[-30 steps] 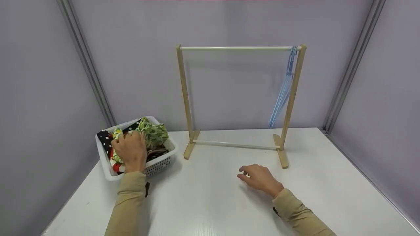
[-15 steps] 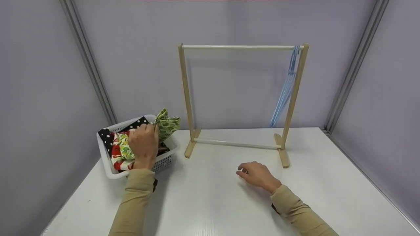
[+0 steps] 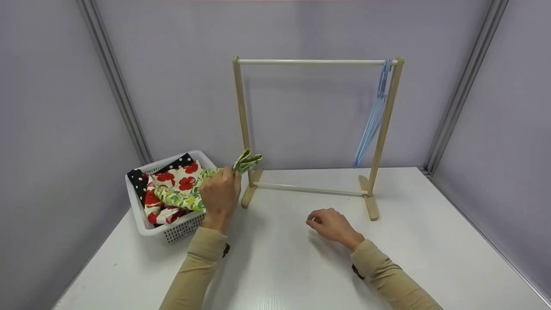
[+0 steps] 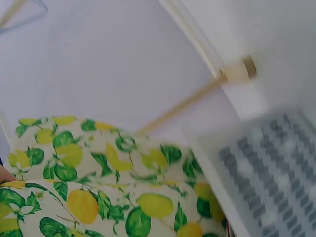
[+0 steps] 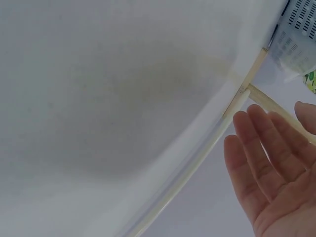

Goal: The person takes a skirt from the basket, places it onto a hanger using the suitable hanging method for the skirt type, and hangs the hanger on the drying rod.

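My left hand pinches a bunched end of a lemon-and-leaf print cloth, just right of the white basket. Behind the hand, lemon print stretches back over the basket's contents. Seen from the left wrist, the cloth hangs in broad folds beside the basket's perforated wall; only a bit of a finger shows at the left edge. My right hand hovers over the table with loosely bent fingers and nothing in them. In the right wrist view its palm and fingers are bare.
A wooden rack with white bars stands at the back, blue hangers bunched at its right end. A red-flower cloth and a black polka-dot cloth lie in the basket. Grey panels enclose the white table.
My left hand has moved right out of the basket, drawing the lemon-print cloth with it and uncovering more of the red-flower cloth. The right hand has shifted slightly left.
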`<state>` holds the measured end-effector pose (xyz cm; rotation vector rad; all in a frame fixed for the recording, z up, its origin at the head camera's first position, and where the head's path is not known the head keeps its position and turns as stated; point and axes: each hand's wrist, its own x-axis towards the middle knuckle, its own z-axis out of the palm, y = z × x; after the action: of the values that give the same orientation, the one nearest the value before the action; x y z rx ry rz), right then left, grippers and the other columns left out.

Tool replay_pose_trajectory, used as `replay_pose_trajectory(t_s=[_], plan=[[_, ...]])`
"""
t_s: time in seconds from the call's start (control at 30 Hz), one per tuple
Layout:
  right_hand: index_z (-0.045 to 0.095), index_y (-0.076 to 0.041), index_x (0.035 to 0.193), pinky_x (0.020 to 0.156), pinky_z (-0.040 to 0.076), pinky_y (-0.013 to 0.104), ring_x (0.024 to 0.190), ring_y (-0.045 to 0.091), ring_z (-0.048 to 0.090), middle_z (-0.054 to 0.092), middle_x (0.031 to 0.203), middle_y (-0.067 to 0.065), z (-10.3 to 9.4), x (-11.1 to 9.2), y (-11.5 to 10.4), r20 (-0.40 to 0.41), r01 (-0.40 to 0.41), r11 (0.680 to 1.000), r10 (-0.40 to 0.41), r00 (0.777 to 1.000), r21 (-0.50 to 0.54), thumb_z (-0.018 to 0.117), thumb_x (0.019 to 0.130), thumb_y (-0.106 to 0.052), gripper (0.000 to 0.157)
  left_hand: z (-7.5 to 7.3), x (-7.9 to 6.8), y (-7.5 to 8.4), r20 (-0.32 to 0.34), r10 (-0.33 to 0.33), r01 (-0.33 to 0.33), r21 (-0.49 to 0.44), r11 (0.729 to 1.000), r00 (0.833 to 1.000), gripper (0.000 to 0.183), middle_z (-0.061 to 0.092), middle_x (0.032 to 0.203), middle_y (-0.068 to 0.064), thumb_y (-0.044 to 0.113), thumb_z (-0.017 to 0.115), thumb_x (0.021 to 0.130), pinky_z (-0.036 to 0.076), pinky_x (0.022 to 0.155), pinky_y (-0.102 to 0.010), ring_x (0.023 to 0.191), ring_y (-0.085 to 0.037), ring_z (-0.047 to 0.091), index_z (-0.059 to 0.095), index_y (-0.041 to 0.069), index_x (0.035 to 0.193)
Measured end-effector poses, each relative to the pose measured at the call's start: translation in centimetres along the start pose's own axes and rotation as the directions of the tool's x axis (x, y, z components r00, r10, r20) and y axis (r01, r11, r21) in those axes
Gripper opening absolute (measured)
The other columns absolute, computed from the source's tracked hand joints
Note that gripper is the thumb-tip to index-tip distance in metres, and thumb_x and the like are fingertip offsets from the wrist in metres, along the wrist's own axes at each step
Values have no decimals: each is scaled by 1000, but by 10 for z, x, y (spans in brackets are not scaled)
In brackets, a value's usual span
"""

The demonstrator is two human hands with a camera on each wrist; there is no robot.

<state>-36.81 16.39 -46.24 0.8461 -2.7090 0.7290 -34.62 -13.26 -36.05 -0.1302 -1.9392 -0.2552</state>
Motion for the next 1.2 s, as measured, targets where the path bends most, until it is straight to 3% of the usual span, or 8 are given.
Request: replay_pose_trajectory(t_s=[0.2,0.37,0.6,0.73,0.83,0.93,1.03,1.2], plan=[[68,-12,95,62,49,27,71,7,60,65,81,-6,-4,3,-3,-13,-1,991,3,1000,135,56,90,-23,17,13,-14,25,60,14,-8,-92,996,998,18,43,50,0,20,64,82,25,36,-30,39,-13,33,56,6,74],[68,-15,92,59,51,28,70,13,63,66,78,0,-9,9,-7,-7,-46,940,51,999,338,52,93,-25,19,23,-27,47,108,83,-71,-113,991,991,19,42,47,3,21,59,85,23,33,-26,36,-9,30,51,9,73],[65,-7,100,63,52,39,80,30,63,64,90,16,-14,17,-18,83,-178,719,166,983,671,41,94,-44,45,37,-53,78,204,175,-161,-79,984,963,18,40,48,4,22,59,84,23,32,-26,36,-8,30,47,12,74],[58,-3,112,69,51,44,91,36,60,63,101,19,-16,20,-22,168,-234,602,165,972,764,36,93,-50,55,43,-68,93,297,199,-183,-80,980,934,20,39,48,4,23,62,82,24,31,-26,36,-8,32,46,12,77],[55,-3,116,71,51,44,95,35,60,61,105,17,-18,20,-23,205,-273,554,183,962,787,36,92,-53,59,46,-75,102,406,226,-197,-112,974,885,18,41,50,4,24,61,84,26,32,-26,37,-8,34,47,12,82],[54,-3,116,71,51,43,93,31,60,60,105,16,-19,20,-21,210,-300,536,224,952,789,40,90,-53,58,47,-81,108,545,267,-194,-189,963,795,16,46,55,3,24,58,88,30,34,-26,41,-9,40,47,13,89],[56,-4,113,66,52,39,87,26,61,59,99,13,-18,19,-16,189,-312,565,267,945,764,48,90,-46,48,48,-84,112,638,311,-162,-282,946,704,15,51,61,1,24,56,90,34,38,-27,48,-12,48,47,13,96],[60,-3,102,50,44,28,63,13,49,56,85,7,-18,18,-3,118,-328,640,349,930,694,55,91,-26,25,52,-88,118,674,407,-122,-429,895,617,18,54,70,0,25,56,91,38,44,-26,55,-11,50,47,14,102]])
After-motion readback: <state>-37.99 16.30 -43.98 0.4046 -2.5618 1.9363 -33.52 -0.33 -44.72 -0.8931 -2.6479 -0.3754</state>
